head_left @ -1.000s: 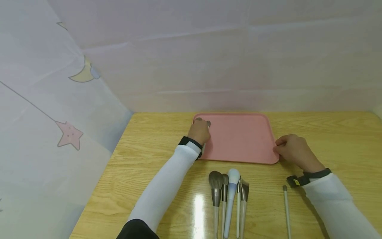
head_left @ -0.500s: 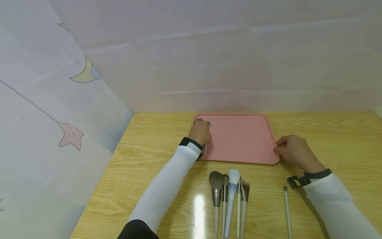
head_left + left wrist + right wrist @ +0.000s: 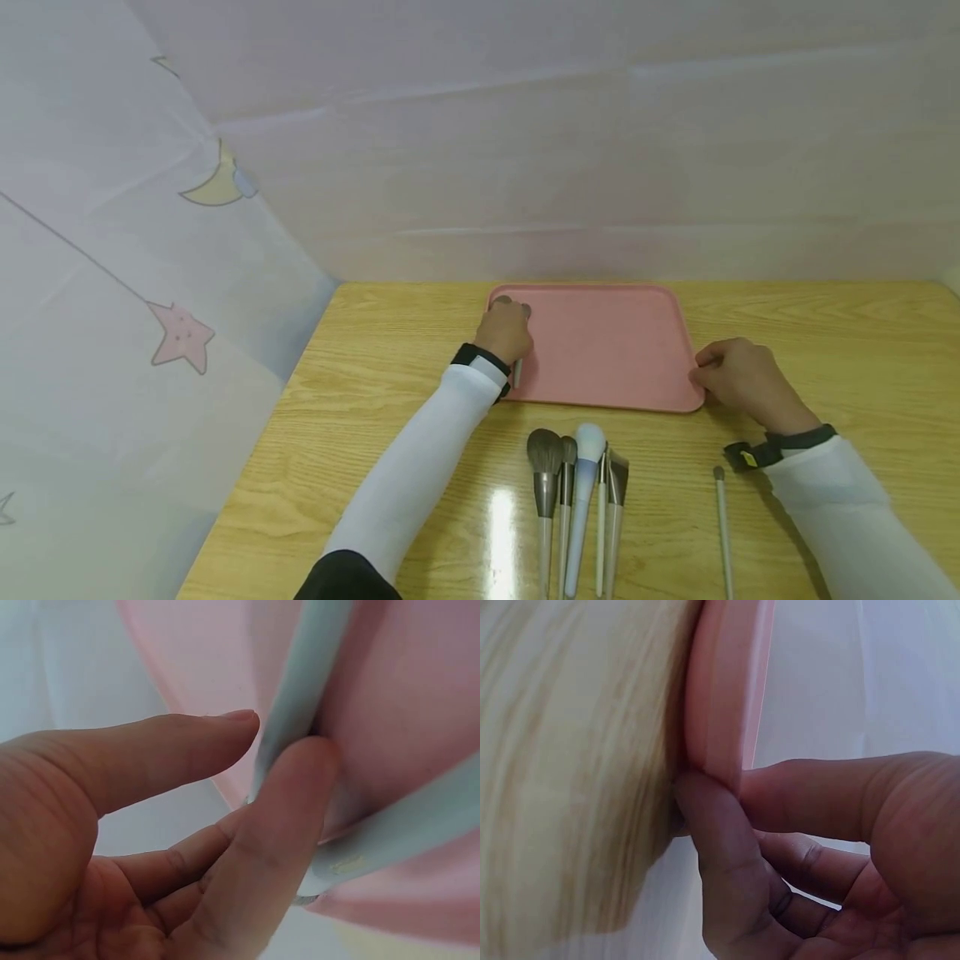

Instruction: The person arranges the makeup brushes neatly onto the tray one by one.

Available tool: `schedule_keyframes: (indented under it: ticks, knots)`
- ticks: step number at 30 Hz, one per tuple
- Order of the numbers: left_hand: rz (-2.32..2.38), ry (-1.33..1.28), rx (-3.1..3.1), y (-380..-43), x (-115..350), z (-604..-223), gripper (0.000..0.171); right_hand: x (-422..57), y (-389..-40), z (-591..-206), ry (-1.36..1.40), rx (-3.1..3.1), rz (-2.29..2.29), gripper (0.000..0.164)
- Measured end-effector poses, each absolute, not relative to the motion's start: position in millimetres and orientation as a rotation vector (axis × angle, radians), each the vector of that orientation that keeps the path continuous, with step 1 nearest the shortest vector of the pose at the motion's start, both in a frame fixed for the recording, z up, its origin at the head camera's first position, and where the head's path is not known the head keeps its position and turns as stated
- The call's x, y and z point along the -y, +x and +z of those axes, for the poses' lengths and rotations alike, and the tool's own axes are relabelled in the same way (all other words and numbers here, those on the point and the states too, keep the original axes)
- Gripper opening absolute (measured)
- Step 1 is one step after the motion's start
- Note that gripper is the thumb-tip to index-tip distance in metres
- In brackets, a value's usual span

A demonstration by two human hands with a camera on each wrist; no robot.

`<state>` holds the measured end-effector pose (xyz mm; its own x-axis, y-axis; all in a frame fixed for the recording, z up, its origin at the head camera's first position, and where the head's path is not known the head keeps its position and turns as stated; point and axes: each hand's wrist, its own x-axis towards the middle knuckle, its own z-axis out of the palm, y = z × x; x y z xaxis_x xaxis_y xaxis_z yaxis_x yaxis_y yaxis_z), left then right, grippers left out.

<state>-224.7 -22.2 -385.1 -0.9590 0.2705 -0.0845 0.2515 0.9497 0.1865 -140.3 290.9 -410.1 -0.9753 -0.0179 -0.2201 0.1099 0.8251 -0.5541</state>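
While right hand (image 3: pixel 741 379) pinch-tight on smooth rounded tray (image 3: pixel 600 350), left hand (image 3: pixel 504 332) at slim handle (image 3: pixel 306 667), grip unclear.

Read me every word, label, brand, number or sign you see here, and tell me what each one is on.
No text is legible.
Small gold mark on a brush handle, left wrist view: too blurred to read.
Yellow patch on the dark strap at the right wrist: too small to tell whether it bears writing.
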Motion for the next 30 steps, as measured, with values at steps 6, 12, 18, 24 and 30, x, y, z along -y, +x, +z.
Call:
schedule_keyframes:
  ticks: [6,12,18,24,30]
  knots:
    - [0.227,0.467,-3.015,-224,22,-382,0.029,-293,-142,-412,0.036,-2.814,-0.875,0.037]
    - [0.295,0.457,-3.025,-216,24,-378,0.027,-292,-141,-414,0.040,-2.808,-0.885,0.036]
    - [0.423,0.484,-3.003,-201,34,-372,0.022,-291,-142,-413,0.030,-2.800,-0.891,0.036]
    - [0.597,0.411,-2.936,-181,48,-368,0.018,-292,-143,-414,0.027,-2.803,-0.876,0.036]
    - [0.733,0.356,-2.876,-155,61,-366,0.028,-294,-144,-414,0.030,-2.795,-0.880,0.036]
